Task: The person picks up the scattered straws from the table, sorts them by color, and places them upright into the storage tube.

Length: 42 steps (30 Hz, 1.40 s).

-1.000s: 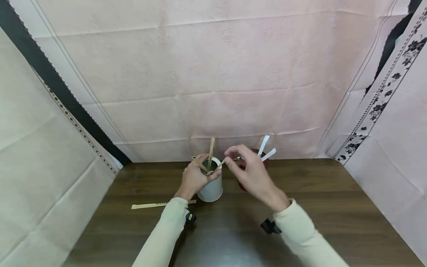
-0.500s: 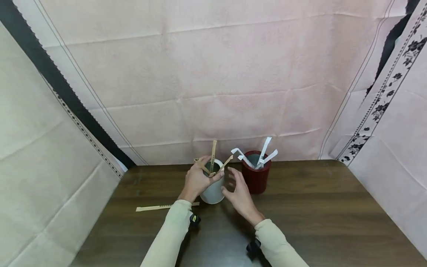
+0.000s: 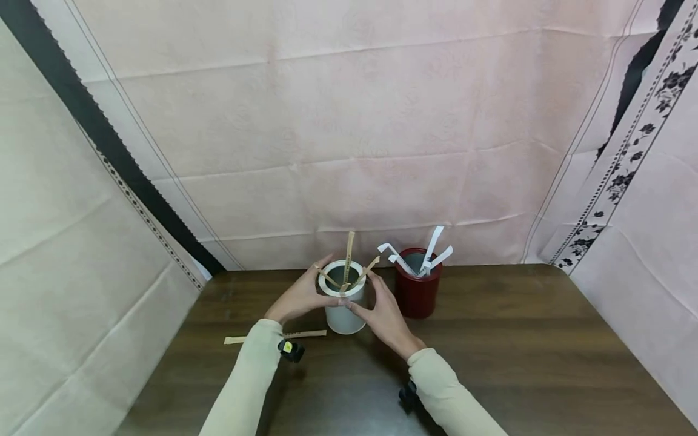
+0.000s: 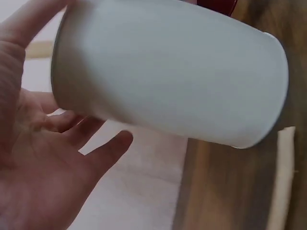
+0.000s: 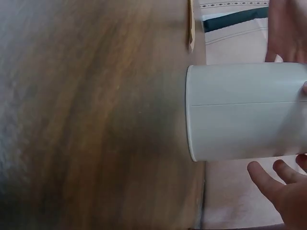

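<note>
My left hand (image 3: 302, 295) and right hand (image 3: 386, 316) hold a white cylindrical canister (image 3: 345, 320) from both sides near its rim, thumbs meeting at the front. Several slim tan paper sticks (image 3: 349, 249) stand in it, leaning different ways. In the left wrist view the canister wall (image 4: 168, 72) fills the upper part, with the left fingers (image 4: 110, 151) spread under the rim end. The right wrist view has the canister (image 5: 240, 110) at the right edge, its base by the tabletop. Right fingers (image 5: 266, 182) curve along its near side there.
A red canister (image 3: 417, 300) with several bent white strips (image 3: 432, 245) stands just right of the right hand. Partly behind the left forearm, another tan stick (image 3: 308, 333) lies on the wooden table (image 3: 518, 339). Pale cloth (image 3: 382, 121) hangs behind the table and at both sides.
My right hand has drawn back from the tan stick tips and come down to the white canister's right side. The left hand has shifted to its left side, thumb now in front.
</note>
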Tool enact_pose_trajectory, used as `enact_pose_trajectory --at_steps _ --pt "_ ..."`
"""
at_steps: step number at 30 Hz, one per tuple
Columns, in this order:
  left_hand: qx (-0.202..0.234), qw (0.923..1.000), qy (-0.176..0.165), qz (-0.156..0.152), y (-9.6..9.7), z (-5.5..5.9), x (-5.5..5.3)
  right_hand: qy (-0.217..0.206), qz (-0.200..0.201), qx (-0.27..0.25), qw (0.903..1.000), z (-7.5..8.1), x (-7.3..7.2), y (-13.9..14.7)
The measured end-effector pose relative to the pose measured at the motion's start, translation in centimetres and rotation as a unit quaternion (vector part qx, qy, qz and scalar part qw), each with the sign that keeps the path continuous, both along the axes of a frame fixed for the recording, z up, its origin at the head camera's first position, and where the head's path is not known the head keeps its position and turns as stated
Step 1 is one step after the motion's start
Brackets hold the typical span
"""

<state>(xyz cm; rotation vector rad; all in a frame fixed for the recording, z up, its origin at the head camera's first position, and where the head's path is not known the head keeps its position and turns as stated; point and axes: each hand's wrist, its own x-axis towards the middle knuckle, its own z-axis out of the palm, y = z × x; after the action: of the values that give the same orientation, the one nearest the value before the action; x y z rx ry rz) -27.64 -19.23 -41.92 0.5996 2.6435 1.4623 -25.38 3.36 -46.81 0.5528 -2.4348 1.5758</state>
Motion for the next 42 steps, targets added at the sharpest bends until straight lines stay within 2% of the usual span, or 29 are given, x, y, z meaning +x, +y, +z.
enact_pose_trajectory --at_steps 4,9,13,16,18,22,25,29,31,35,39,42 --pt "0.026 0.9994 -0.020 0.010 -0.6 -1.3 0.4 -0.015 0.012 0.006 0.9998 0.6 -0.2 0.4" --pt "0.076 0.9966 -0.029 -0.010 -1.0 -2.1 0.7 -0.027 0.037 0.014 0.9989 1.6 -1.8 -0.1" --pt "0.079 0.9962 -0.024 -0.026 -1.5 -2.1 1.0 -0.012 0.067 0.027 0.9973 2.1 -3.3 -0.9" --pt "0.069 0.9963 -0.028 -0.044 -1.7 -2.3 1.1 -0.009 0.069 0.038 0.9969 2.1 -3.7 -1.1" --pt "0.051 0.9967 -0.028 -0.057 -2.0 -2.1 1.1 -0.005 0.064 0.037 0.9972 2.1 -3.8 -1.2" --pt "-0.033 0.9985 -0.007 -0.044 -3.5 -1.1 1.4 0.005 0.061 0.042 0.9973 2.0 -3.9 -1.4" --pt "-0.108 0.9936 0.012 -0.032 -5.7 -0.4 1.9 0.014 0.062 0.049 0.9968 1.8 -4.2 -1.7" --pt "-0.160 0.9854 0.018 -0.055 -9.1 -0.6 2.2 0.028 0.059 0.042 0.9970 1.7 -4.5 -1.9" --pt "-0.174 0.9827 0.007 -0.061 -10.8 -1.2 2.4 0.034 0.059 0.035 0.9970 1.7 -4.6 -1.9" --pt "-0.192 0.9801 -0.010 -0.051 -12.7 -3.4 3.1 0.035 0.059 0.026 0.9973 1.6 -4.6 -2.0" --pt "-0.215 0.9764 0.014 -0.021 -12.5 -5.7 3.9 0.030 0.059 0.013 0.9977 1.4 -4.3 -1.9" --pt "-0.231 0.9722 0.034 0.011 -12.0 -6.5 4.2 0.029 0.060 0.000 0.9978 1.3 -4.2 -2.0"
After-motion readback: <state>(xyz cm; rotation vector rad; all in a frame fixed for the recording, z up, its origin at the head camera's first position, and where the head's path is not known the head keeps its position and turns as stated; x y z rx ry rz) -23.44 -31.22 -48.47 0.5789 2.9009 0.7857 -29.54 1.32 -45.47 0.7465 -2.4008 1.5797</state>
